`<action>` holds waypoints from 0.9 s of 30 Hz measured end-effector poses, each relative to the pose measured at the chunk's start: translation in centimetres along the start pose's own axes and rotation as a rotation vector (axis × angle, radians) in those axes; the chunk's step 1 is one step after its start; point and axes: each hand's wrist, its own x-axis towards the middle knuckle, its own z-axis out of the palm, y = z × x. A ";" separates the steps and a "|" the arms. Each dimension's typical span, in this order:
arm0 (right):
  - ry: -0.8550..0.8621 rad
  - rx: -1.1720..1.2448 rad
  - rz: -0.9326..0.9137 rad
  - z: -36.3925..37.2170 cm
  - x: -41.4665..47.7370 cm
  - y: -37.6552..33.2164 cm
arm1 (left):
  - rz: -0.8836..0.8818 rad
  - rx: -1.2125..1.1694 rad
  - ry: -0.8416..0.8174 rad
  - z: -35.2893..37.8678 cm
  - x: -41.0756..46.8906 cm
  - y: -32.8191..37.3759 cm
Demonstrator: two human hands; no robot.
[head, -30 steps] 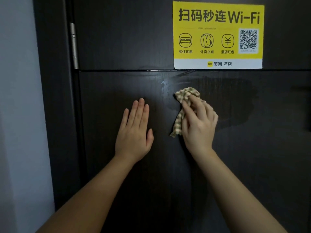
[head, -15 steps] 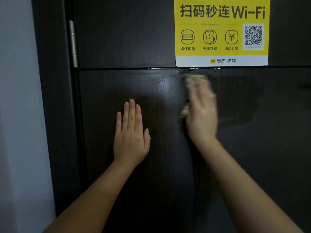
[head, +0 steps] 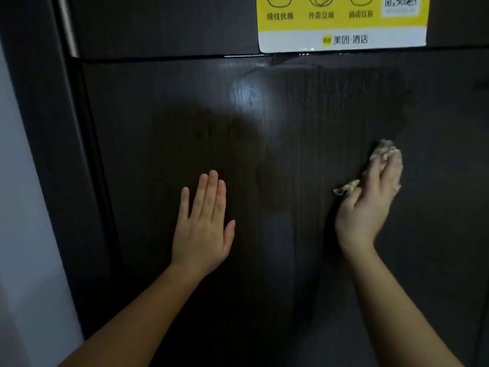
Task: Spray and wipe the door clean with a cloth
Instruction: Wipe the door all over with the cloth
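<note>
A dark brown wooden door (head: 158,128) fills the view. My left hand (head: 203,229) lies flat on it with straight fingers, left of centre. My right hand (head: 370,202) presses a beige checked cloth (head: 383,149) against the door at the right; cloth ends stick out above the fingers and by the thumb. The hand and cloth are blurred. A darker, wet-looking patch spreads over the panel above and left of the cloth, with a pale glare spot near the top centre.
A yellow and white Wi-Fi sticker (head: 341,27) is stuck on the upper panel, just above a horizontal groove (head: 158,58). A metal hinge (head: 69,27) sits at the door's left edge beside the dark frame and a pale wall (head: 23,207).
My right hand has swept the cloth from under the sticker down and to the right. The view has dropped, so the sticker sits higher. My left hand stays flat on the door.
</note>
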 end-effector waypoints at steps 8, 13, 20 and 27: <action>-0.401 0.014 -0.658 0.9 -10.1 -1.7 | 0.036 -0.021 -0.019 0.9 -2.6 1.8; -0.036 -0.023 0.077 -1.3 -8.2 5.6 | 0.040 0.023 -0.041 1.8 -4.4 2.5; -0.454 0.102 -0.528 0.5 -18.5 0.9 | 0.045 0.004 -0.058 2.7 -6.9 3.9; -0.057 0.065 0.238 -3.0 -18.3 8.9 | 0.033 -0.016 -0.185 3.3 -11.0 4.9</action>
